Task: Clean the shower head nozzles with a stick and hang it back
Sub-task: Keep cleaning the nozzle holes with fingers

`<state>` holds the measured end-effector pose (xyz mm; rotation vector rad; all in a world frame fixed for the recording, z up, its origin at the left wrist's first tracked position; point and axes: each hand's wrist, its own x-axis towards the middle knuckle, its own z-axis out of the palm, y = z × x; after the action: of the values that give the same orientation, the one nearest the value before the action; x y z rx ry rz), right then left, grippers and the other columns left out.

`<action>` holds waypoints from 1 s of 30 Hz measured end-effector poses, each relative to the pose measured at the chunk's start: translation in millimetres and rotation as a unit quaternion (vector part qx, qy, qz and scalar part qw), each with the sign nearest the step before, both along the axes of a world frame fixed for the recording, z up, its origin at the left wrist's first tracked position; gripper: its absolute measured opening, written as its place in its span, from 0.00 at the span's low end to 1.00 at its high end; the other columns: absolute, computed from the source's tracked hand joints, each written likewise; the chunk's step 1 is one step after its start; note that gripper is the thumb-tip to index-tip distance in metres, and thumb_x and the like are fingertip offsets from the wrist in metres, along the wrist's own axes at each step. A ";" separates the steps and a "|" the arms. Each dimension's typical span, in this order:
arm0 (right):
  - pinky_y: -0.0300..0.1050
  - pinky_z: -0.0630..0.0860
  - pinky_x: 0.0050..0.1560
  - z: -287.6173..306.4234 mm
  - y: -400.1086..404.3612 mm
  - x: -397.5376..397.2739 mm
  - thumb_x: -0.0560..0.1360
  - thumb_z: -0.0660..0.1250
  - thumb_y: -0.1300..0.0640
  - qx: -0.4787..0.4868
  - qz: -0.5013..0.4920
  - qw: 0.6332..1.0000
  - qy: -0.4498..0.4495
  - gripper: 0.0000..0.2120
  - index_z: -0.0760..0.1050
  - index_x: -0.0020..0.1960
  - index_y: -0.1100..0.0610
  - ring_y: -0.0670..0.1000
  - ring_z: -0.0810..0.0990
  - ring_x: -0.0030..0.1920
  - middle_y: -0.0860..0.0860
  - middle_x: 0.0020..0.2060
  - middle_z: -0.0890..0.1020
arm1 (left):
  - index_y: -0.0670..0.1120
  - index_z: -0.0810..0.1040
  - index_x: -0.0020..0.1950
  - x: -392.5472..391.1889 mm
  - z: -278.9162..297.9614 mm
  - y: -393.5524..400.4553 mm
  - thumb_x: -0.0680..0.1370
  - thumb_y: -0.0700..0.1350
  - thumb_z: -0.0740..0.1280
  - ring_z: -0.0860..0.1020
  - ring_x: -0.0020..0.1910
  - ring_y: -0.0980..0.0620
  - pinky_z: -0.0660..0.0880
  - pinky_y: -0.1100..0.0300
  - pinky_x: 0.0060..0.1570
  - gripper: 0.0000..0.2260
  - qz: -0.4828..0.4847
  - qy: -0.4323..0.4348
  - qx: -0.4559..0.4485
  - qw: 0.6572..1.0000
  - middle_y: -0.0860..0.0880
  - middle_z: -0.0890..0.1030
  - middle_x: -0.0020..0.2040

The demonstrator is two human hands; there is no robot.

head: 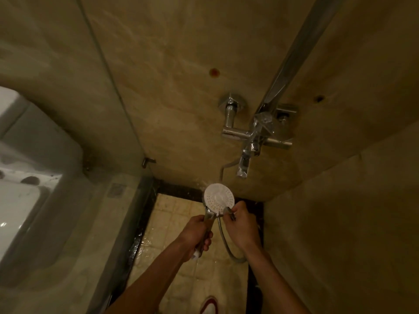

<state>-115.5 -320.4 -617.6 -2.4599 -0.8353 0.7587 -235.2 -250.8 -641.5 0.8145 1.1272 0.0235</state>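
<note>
The left hand (197,234) has its fingers curled round the chrome handle of the round white-faced shower head (219,197), holding it low in front of the beige stone wall (181,87) with the dotted nozzle face turned up toward the camera; the right hand (240,225) pinches a thin dark stick (227,211) between thumb and fingertips, the other fingers folded, and the stick's tip lies against the lower right edge of the white face; how exactly it meets the nozzles is too small to tell. A grey flexible metal hose (223,236) loops down between the two wrists; above, the chrome mixer tap (254,134) stands on the wall with a chrome riser rail (292,55) climbing from it; below lies a wet, pale tiled floor (181,268), and at the left a white bathroom fixture (20,189).
</note>
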 end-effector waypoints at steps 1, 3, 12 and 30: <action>0.38 0.62 0.26 -5.2 4.1 1.1 0.80 0.65 0.48 0.001 0.002 1.000 0.003 0.10 0.67 0.47 0.52 0.44 0.75 0.34 0.46 0.35 0.77 | 0.39 0.73 0.55 1.9 -5.7 0.8 0.83 0.42 0.57 0.68 0.21 0.52 0.65 0.63 0.22 0.08 -0.002 0.001 -0.003 1.000 0.44 0.73 0.30; 0.43 0.67 0.33 -14.8 13.1 4.6 0.80 0.65 0.49 0.003 0.001 1.000 0.011 0.10 0.68 0.49 0.55 0.53 0.80 0.43 0.54 0.43 0.80 | 0.40 0.72 0.53 6.0 -15.9 2.6 0.83 0.41 0.56 0.68 0.21 0.53 0.65 0.63 0.22 0.07 -0.005 0.003 -0.005 1.000 0.45 0.73 0.30; 0.39 0.68 0.29 -43.7 2.1 32.2 0.80 0.65 0.52 -0.042 -0.031 0.999 -0.005 0.12 0.72 0.55 0.61 0.50 0.79 0.37 0.51 0.38 0.79 | 0.43 0.74 0.52 12.3 -47.2 4.2 0.82 0.42 0.57 0.69 0.21 0.53 0.66 0.63 0.22 0.07 -0.004 -0.008 -0.009 1.000 0.47 0.74 0.28; 0.36 0.61 0.25 -61.4 36.4 52.4 0.80 0.65 0.50 -0.010 -0.009 1.000 -0.013 0.14 0.75 0.47 0.62 0.50 0.76 0.36 0.54 0.38 0.79 | 0.38 0.73 0.57 32.7 -58.0 17.1 0.83 0.43 0.58 0.68 0.21 0.53 0.66 0.64 0.22 0.09 -0.016 0.002 -0.003 1.000 0.44 0.72 0.32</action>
<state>-63.0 -284.0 -679.0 -2.4964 -0.8175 0.7346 -202.6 -233.7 -699.5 0.8270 1.1182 -0.0083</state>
